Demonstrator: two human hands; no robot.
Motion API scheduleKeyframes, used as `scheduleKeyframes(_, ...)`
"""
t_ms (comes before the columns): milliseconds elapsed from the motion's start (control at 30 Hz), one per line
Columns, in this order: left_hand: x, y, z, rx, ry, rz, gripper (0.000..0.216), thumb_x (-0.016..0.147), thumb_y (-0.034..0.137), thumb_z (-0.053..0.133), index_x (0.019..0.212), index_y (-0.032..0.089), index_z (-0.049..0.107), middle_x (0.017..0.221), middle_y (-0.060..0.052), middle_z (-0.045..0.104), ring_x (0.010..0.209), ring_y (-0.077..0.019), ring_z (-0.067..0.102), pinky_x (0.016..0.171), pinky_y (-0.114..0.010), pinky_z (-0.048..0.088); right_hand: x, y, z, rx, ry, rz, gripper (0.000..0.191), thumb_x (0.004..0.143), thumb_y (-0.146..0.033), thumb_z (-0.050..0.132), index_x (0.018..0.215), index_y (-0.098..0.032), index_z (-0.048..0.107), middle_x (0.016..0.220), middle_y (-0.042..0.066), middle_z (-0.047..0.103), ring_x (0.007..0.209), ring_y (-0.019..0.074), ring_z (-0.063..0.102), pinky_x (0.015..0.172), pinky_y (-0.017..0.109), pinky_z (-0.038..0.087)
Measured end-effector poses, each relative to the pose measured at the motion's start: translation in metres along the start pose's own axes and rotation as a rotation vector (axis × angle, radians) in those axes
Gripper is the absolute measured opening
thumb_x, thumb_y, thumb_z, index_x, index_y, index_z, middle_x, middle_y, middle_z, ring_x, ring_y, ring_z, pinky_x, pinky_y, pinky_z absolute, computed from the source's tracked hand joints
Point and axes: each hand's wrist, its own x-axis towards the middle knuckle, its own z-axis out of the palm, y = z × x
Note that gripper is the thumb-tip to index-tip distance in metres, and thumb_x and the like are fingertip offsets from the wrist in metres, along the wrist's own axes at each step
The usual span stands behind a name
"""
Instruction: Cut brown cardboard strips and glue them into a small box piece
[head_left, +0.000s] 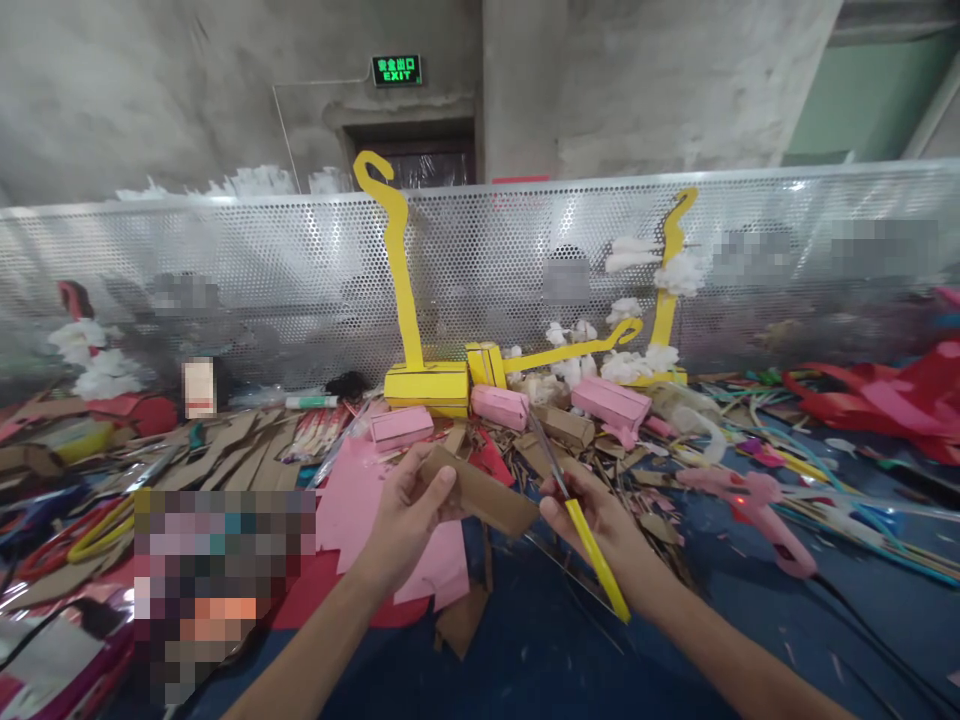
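Observation:
My left hand [405, 510] is closed around one end of a brown cardboard strip [487, 495], holding it up over the blue table. My right hand [592, 510] grips a yellow-handled utility knife [585, 525]. Its blade points up and away, just right of the strip's far end. Pink paper sheets [360, 500] lie under my left hand.
Yellow cardboard hook shapes on yellow boxes [427, 385], pink boxes [611, 400] and white cotton tufts stand at the back before a perforated metal screen [225, 290]. Cardboard scraps cover the middle. A pink glue gun [757, 500] lies to the right, red paper [885, 395] far right.

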Motion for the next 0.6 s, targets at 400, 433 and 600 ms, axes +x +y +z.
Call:
scheduleKeyframes(400, -0.008, 0.001, 0.012, 0.028, -0.001, -0.112, 0.03, 0.084, 0.036, 0.074, 0.085, 0.021, 0.049, 0.088, 0.002, 0.062, 0.076, -0.0133, 0.063, 0.059, -0.025, 0.059, 0.004, 0.017, 0.006, 0.498, 0.055, 0.161, 0.037, 0.075, -0.047, 0.082, 0.089, -0.021, 0.06, 0.074, -0.003, 0.055, 0.059, 0.0126, 0.051, 0.059, 0.028, 0.044)
scheduleKeyframes(433, -0.009, 0.001, 0.012, 0.032, 0.001, -0.12, 0.031, 0.082, 0.036, 0.075, 0.085, 0.021, 0.049, 0.088, 0.002, 0.062, 0.076, -0.0134, 0.063, 0.058, -0.024, 0.059, 0.005, 0.018, 0.005, 0.514, 0.064, 0.167, 0.037, 0.074, -0.046, 0.082, 0.09, -0.021, 0.059, 0.074, -0.003, 0.055, 0.06, 0.0128, 0.051, 0.058, 0.028, 0.044)
scheduleKeyframes(600, -0.011, 0.001, 0.013, 0.023, -0.034, -0.176, 0.032, 0.08, 0.035, 0.077, 0.091, 0.022, 0.051, 0.089, 0.002, 0.062, 0.077, -0.0146, 0.065, 0.06, -0.03, 0.063, 0.006, 0.018, 0.004, 0.579, 0.114, 0.184, 0.039, 0.071, -0.045, 0.084, 0.09, -0.021, 0.06, 0.076, -0.002, 0.057, 0.064, 0.0146, 0.054, 0.058, 0.027, 0.046)
